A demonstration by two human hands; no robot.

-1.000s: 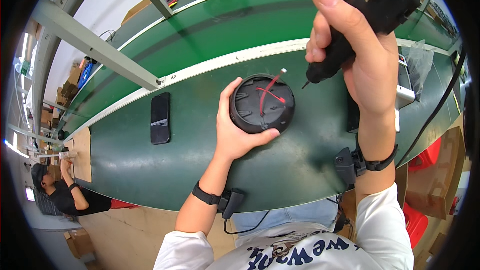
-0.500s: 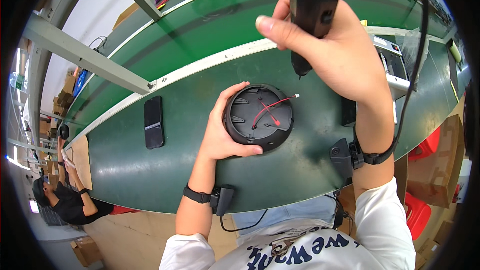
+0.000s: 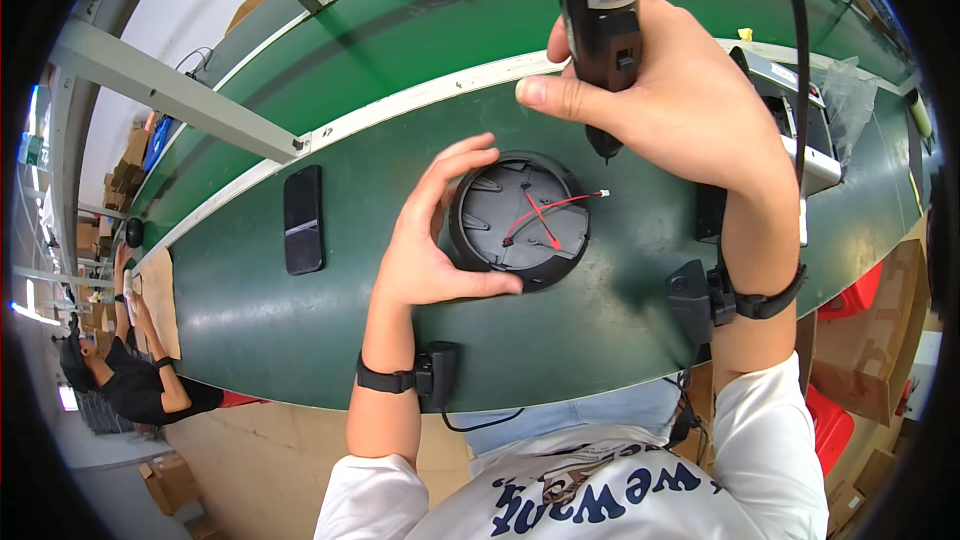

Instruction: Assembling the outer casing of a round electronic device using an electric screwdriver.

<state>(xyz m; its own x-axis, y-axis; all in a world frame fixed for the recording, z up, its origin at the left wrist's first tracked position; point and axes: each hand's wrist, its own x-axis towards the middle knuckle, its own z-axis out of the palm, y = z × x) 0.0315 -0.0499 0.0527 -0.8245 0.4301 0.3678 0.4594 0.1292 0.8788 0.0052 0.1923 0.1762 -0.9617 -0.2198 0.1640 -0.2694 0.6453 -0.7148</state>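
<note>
A round black plastic housing (image 3: 490, 258) sits on the green table, its hollow side up. Inside it lie crossed red and black wires (image 3: 545, 208), and a small white connector (image 3: 604, 194) pokes out past the right rim. My left hand (image 3: 420, 240) curves round the housing's left side, thumb along the near rim and fingertips at the far rim. A gap shows between palm and housing. My right hand (image 3: 680, 105) grips a black electric screwdriver (image 3: 605, 40) upright, its tip pointing down above the table, just beyond the housing's far right edge.
A black phone (image 3: 304, 220) lies to the left. Behind the table runs a white ledge (image 3: 400, 112) with a green belt beyond. A boxy device (image 3: 815, 145) and clear plastic bag (image 3: 848, 105) stand at right. The screwdriver's cable (image 3: 800, 50) hangs down. Far left, a co-worker (image 3: 140, 380) sits.
The screwdriver has come a little lower and closer in view. My left palm has drawn slightly left from the housing, which now shows less of its side wall.
</note>
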